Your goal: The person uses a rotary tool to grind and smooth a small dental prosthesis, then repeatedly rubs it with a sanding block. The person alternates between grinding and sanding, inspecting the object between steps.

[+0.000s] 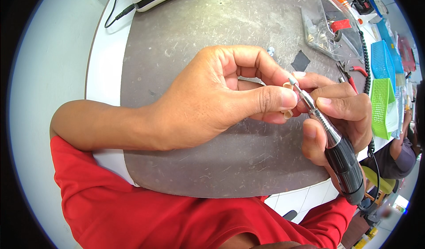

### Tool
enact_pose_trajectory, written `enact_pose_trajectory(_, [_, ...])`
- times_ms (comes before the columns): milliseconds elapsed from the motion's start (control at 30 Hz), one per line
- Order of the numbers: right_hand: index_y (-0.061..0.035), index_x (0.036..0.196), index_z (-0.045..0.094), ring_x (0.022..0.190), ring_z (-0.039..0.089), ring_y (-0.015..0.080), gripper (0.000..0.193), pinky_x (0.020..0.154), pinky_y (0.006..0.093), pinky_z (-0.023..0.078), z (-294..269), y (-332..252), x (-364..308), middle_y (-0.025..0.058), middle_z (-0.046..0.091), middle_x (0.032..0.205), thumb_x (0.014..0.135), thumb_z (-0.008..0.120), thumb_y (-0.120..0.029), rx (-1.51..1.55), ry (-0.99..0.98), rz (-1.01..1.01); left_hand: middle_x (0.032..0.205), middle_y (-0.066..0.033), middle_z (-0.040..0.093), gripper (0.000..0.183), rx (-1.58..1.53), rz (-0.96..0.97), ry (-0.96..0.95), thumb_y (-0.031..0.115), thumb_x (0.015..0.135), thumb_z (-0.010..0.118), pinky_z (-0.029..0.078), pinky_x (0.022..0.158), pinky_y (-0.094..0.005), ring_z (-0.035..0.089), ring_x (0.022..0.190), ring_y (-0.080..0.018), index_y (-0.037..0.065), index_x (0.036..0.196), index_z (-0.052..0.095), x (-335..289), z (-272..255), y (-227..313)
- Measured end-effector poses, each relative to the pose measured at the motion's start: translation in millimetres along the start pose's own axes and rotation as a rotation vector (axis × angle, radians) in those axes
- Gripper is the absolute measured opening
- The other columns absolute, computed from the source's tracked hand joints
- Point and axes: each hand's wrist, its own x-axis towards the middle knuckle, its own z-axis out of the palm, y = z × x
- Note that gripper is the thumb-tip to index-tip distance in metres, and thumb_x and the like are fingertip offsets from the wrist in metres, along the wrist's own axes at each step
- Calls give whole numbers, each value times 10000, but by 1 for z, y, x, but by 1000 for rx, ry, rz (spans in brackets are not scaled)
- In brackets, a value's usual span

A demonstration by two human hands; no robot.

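My left hand (230,87) reaches in from the left and pinches a small cream-coloured curved piece (288,114) between thumb and fingers. Most of that piece is hidden behind the fingertips, so its kind does not show. My right hand (349,109) is closed around a rotary handpiece (330,134) with a silver front and a black body. A small grey bit (292,81) sits at the handpiece's tip, up against or very close to the held piece; whether they touch I cannot tell. The fingertips of both hands meet around it.
Beneath the hands lies a scratched grey-brown mat (190,174). A clear plastic tray (321,39) with small parts, red-handled pliers (353,83), a dark square patch (300,61), a blue basket (381,59) and a green basket (380,107) are around. A person (394,158) sits at far right.
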Motion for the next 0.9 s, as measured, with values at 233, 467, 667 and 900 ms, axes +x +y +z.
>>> enact_pose_trajectory(233, [-69, 1200, 537, 1087, 699, 384, 362, 1039, 548, 523, -2, 3, -2, 155, 680, 995, 945, 776, -163, 25, -5, -20, 1191, -123, 681, 140, 17, -3, -7, 57, 997, 700, 658, 900, -364, 715, 1085, -211, 11, 1112, 636, 0, 0, 0])
enact_pose_trajectory(467, [-65, 1192, 531, 1070, 707, 379, 360, 1041, 551, 527, 0, 2, 0, 154, 677, 984, 947, 775, -167, 3, 4, -24, 1199, -126, 682, 142, 20, -7, 0, 62, 999, 699, 656, 899, -362, 713, 1090, -209, 11, 1116, 637, 0, 0, 1])
enact_pose_trajectory(667, [-62, 1180, 533, 1041, 715, 367, 354, 1032, 547, 535, -3, 7, 1, 148, 671, 968, 950, 773, -181, 27, -11, -57, 1205, -130, 681, 143, 6, -8, 3, 66, 1000, 697, 654, 902, -366, 713, 1089, -212, 5, 1114, 636, -1, 2, 2])
enact_pose_trajectory(900, [-66, 1183, 529, 1065, 709, 381, 360, 1022, 541, 539, -4, 5, -1, 149, 662, 977, 946, 774, -181, 24, -20, -25, 1171, -132, 697, 146, -9, 7, -2, 63, 1000, 697, 653, 900, -362, 715, 1085, -211, 0, 1115, 635, 1, 2, 0])
